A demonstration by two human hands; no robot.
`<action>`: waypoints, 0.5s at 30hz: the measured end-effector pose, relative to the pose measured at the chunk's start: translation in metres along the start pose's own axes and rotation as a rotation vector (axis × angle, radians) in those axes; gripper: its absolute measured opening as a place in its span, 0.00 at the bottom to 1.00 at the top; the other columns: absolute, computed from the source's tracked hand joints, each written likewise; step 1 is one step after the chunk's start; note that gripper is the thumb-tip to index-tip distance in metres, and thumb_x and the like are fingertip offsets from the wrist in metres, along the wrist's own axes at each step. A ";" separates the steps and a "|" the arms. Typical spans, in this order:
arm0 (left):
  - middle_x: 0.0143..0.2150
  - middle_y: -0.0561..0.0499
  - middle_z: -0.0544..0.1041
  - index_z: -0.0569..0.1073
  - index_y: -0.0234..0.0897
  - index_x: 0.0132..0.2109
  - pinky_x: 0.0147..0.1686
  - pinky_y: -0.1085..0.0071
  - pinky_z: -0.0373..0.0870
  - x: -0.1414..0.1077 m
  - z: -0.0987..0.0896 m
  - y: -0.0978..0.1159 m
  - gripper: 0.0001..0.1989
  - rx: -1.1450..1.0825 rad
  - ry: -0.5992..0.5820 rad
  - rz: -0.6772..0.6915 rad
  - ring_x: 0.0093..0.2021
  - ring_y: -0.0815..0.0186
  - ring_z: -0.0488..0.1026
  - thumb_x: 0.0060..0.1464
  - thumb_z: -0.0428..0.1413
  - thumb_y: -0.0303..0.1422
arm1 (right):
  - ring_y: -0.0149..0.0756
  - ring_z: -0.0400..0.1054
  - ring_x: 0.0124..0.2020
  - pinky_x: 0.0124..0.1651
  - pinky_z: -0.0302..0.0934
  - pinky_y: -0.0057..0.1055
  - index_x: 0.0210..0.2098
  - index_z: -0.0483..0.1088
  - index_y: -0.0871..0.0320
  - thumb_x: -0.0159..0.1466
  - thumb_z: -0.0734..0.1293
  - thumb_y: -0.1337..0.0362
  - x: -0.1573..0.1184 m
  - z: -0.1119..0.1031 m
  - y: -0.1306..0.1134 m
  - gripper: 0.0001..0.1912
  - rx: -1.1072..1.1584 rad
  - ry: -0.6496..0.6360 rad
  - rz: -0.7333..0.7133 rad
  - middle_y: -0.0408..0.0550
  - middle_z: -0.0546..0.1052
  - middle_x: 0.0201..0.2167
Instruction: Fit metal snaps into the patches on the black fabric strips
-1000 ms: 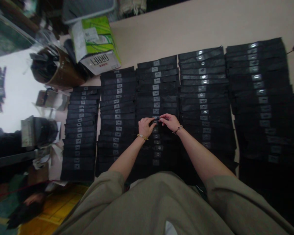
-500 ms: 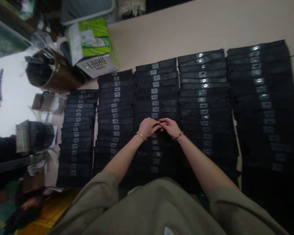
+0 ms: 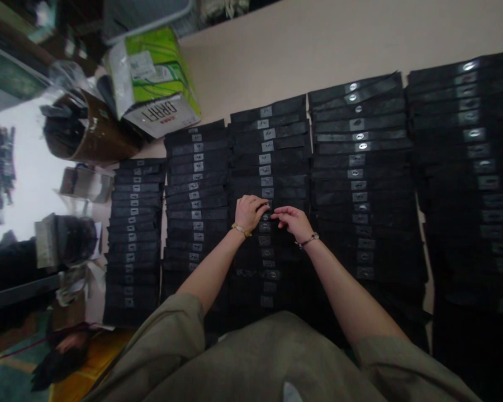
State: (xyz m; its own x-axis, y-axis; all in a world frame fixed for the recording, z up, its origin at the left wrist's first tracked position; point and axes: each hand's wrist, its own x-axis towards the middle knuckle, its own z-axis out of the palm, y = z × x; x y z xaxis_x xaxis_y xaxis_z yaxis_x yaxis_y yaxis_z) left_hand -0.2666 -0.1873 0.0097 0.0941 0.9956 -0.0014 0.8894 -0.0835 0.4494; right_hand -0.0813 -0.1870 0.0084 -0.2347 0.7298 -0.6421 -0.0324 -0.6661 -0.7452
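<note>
Labels on black strips lie under and around the left hand, nearly pinched, and right hand, loosely bent, holding what I can't tell, and soft touches should keep the strips straight.

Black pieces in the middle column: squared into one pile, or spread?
Spread: the black pieces overlap in steps, with edges and grey labels showing one after another down the column.
</note>
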 end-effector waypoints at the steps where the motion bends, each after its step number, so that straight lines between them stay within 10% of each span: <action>1: 0.42 0.49 0.80 0.81 0.46 0.44 0.45 0.62 0.61 0.000 0.002 -0.001 0.10 -0.003 0.012 -0.009 0.45 0.61 0.71 0.61 0.58 0.42 | 0.25 0.66 0.20 0.20 0.54 0.22 0.36 0.73 0.60 0.53 0.66 0.69 -0.001 -0.001 0.000 0.11 0.012 -0.024 0.007 0.52 0.83 0.37; 10: 0.45 0.52 0.80 0.81 0.48 0.48 0.47 0.63 0.61 -0.001 -0.002 -0.004 0.10 -0.061 -0.027 0.034 0.47 0.63 0.70 0.62 0.58 0.39 | 0.28 0.73 0.25 0.15 0.42 0.19 0.47 0.67 0.59 0.58 0.68 0.58 -0.015 -0.009 -0.005 0.19 0.071 -0.114 -0.039 0.60 0.79 0.51; 15: 0.48 0.52 0.80 0.80 0.50 0.51 0.47 0.61 0.61 0.000 -0.006 -0.003 0.12 -0.050 -0.083 0.039 0.48 0.62 0.69 0.65 0.54 0.34 | 0.26 0.68 0.18 0.14 0.42 0.20 0.44 0.67 0.59 0.57 0.70 0.53 -0.010 -0.011 -0.001 0.20 0.088 -0.083 -0.033 0.57 0.82 0.43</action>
State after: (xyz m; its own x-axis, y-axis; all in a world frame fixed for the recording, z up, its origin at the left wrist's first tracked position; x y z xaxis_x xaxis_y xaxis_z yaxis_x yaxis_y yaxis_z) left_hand -0.2721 -0.1870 0.0132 0.1665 0.9845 -0.0558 0.8610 -0.1175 0.4948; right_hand -0.0683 -0.1925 0.0135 -0.3118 0.7388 -0.5974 -0.1256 -0.6553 -0.7448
